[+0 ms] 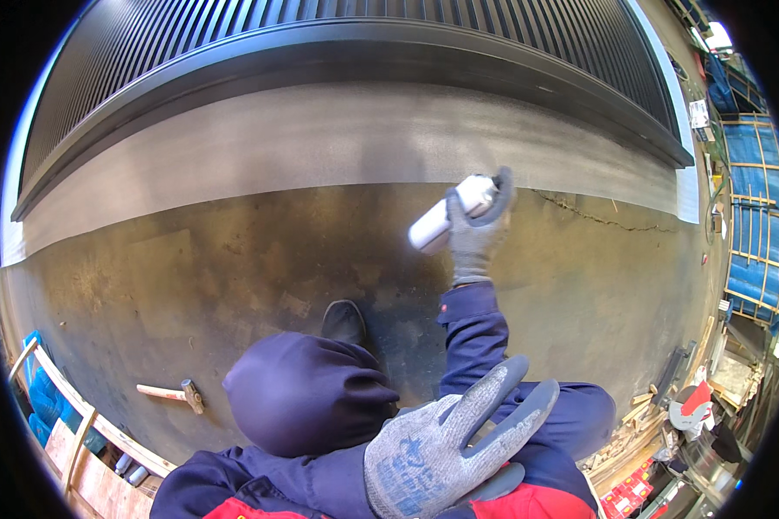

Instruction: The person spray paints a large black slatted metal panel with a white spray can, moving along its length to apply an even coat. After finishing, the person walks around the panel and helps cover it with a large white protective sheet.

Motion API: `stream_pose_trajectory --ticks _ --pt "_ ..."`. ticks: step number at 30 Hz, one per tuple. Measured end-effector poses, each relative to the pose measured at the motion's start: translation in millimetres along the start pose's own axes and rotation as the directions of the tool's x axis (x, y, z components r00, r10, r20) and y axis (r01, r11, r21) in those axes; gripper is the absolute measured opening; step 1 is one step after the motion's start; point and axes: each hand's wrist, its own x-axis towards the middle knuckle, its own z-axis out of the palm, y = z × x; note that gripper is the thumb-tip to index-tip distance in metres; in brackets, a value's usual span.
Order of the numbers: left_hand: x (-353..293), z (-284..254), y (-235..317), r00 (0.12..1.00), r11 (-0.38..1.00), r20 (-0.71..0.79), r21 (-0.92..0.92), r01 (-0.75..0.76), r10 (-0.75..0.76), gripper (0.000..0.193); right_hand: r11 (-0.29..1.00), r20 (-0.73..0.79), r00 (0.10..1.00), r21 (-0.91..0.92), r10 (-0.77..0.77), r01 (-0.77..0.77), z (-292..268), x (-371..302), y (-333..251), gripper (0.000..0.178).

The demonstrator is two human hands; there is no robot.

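Note:
A white spray can (434, 227) lies tilted in my right hand (479, 238), which wears a grey work glove. The fingers wrap round the can, with the index finger up at its nozzle end. Beyond it is a long dark panel (346, 48) with black slats and a smooth dark front rail. Close to my body, my left hand (420, 454), gloved in grey too, reaches across to my right side. Its fingers are stretched out and spread, by my right arm and knee, and it holds nothing.
A pale protective sheet (260, 164) with grey overspray lies under the panel. The concrete floor (190, 285) has a crack at right. A wooden-handled hammer (186, 395) rests at left, near a wooden frame (86, 415). Wood scraps (632, 432) and clutter sit at lower right.

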Motion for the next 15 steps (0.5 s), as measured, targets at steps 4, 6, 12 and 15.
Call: stream_pose_trajectory --ticks 4,6,12,15 --pt "3.3 7.1 -1.3 0.999 0.999 -0.027 -0.014 -0.04 0.039 0.071 0.998 -0.028 0.998 -0.016 -0.058 0.058 -10.6 9.1 6.3 0.093" --pt "6.0 10.9 -0.3 0.999 0.999 -0.006 0.0 -0.04 0.04 0.07 0.983 0.061 0.997 0.178 0.039 -0.049 6.4 -9.5 2.5 0.093" --pt "13.8 12.7 4.8 0.998 1.0 0.057 -0.008 -0.001 0.001 0.07 0.987 0.279 0.948 0.003 -0.154 0.159 49.6 -63.3 -16.1 0.096" --pt "16.3 9.2 8.5 0.999 1.0 0.048 0.009 0.012 -0.012 0.078 0.994 0.202 0.973 0.045 -0.109 0.102 34.6 -47.7 -13.9 0.096"
